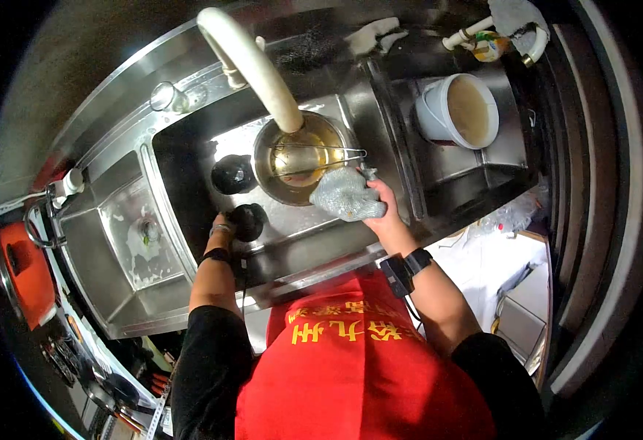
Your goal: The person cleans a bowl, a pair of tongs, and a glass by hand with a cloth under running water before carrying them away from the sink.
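Observation:
My right hand (387,207) is closed around a crumpled silver-grey mesh scrubbing cloth (347,194), held at the near right rim of a round metal pot (264,174). Yellowish liquid lies in the pot, and a thin looped wire handle (347,149) sticks out over its right side. Low in the sink, my left hand (221,226) grips the left edge of a small black bowl (248,222); its fingers are partly hidden. Just beyond it sits a second black bowl (232,174), left of the pot.
A curved white faucet (259,70) reaches over the pot. The right basin holds a white bucket (435,114) of cloudy liquid. A clear glass (167,97) stands on the back ledge. Cloths (373,35) lie behind the sink. At left is another basin (127,242).

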Available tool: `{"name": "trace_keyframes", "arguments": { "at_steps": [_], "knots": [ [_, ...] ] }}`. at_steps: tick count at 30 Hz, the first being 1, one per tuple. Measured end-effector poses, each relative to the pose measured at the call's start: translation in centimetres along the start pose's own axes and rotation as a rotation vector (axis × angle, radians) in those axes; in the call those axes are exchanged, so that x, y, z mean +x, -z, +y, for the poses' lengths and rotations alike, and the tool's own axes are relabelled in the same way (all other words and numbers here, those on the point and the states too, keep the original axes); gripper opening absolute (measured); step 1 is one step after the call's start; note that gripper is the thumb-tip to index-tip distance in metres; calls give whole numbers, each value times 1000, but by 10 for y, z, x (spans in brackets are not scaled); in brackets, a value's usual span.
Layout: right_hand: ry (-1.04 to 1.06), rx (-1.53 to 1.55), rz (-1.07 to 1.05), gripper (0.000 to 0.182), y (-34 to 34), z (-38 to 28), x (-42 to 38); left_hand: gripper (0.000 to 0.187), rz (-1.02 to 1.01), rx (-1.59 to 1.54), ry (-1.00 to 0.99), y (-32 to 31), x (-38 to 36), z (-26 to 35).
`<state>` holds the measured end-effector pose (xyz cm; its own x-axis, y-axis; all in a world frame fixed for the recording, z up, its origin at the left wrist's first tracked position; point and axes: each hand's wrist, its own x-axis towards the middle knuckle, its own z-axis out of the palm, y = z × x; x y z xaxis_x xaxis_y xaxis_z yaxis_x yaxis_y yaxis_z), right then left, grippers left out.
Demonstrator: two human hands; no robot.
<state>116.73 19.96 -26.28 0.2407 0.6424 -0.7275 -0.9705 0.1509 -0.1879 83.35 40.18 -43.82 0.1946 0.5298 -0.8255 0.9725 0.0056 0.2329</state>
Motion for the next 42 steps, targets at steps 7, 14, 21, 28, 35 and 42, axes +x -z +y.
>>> {"name": "trace_keyframes", "arguments": {
  "at_steps": [7,14,21,28,35,42],
  "knots": [
    [-10,90,121,18,12,-2,15,19,646,-90,-541,26,-60,103],
    [-26,-156,180,39,-8,12,23,33,-570,-1002,-121,15,-114,178],
    [316,-915,113,47,-23,35,24,29,-376,-1257,-197,-15,-139,228],
    [477,-1111,-62,49,-31,52,19,26,170,-896,-694,-31,-122,222],
    [85,-377,136,20,1,35,18,27,779,-702,-782,59,-109,202],
    [177,-724,289,25,35,21,-1,101,1368,-787,-495,225,-40,171]
  ]
}}
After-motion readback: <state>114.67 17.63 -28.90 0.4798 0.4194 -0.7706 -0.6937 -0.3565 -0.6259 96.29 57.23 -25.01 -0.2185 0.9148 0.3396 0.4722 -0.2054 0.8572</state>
